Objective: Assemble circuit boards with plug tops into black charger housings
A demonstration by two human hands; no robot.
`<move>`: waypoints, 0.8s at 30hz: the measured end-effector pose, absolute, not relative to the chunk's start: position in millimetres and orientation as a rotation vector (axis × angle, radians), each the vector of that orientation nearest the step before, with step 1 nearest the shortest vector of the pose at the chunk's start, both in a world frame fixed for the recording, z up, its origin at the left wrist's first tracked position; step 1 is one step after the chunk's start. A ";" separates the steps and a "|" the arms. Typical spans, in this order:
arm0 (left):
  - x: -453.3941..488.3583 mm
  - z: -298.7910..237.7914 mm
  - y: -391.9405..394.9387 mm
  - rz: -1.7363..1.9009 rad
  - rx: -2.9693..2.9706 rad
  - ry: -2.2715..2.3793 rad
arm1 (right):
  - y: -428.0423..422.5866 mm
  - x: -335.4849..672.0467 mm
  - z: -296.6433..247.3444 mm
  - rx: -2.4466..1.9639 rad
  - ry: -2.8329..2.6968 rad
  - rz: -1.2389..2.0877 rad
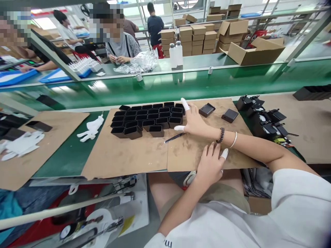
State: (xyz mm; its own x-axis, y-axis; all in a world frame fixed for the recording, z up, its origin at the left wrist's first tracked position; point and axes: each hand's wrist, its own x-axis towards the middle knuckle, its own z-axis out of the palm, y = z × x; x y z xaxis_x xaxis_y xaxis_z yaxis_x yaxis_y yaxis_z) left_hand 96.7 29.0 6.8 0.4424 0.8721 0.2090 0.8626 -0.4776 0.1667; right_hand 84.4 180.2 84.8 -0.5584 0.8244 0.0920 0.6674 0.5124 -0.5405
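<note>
Several black open-topped rectangular cases (pixel 147 120) stand packed together in rows on a brown cardboard sheet (pixel 124 155). My right hand (pixel 192 121) lies at the right end of the block with fingers spread, white cots on thumb and forefinger, nothing held. The forefinger touches the far right corner case. Bracelets sit on that wrist. My left hand (pixel 210 166) rests flat and open on the cardboard's near edge, a cot on one finger. A thin dark tool (pixel 173 138) lies just left of my right thumb. Two small black boxes (pixel 207 110) (pixel 229 115) sit beyond my right hand.
A heap of black parts (pixel 266 122) lies at the right. White gloves (pixel 90 129) rest on the green bench to the left. Behind runs a green conveyor (pixel 181 86) with two white bottles (pixel 176 53). People work across it, beside stacked cardboard boxes (pixel 256 50).
</note>
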 end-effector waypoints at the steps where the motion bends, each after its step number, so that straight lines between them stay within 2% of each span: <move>1: 96.7 6.6 29.2 0.421 2.639 1.580 | 185.4 81.4 81.2 -1.240 -2.254 0.834; 3: 96.4 6.3 29.2 0.430 2.631 1.575 | 197.6 69.3 73.9 -1.265 -1.944 1.139; 5: 96.2 6.6 29.0 0.439 2.614 1.580 | 209.4 53.4 67.8 -1.322 -1.808 1.244; 13: 96.3 8.0 27.6 0.453 2.579 1.592 | 223.2 29.2 61.0 -1.298 -1.715 1.334; 18: 96.3 8.4 27.1 0.438 2.562 1.585 | 228.7 25.4 78.8 -1.364 -1.654 1.353; 24: 92.1 11.1 27.9 0.468 2.565 1.544 | 207.8 95.5 109.2 -1.296 -1.715 1.286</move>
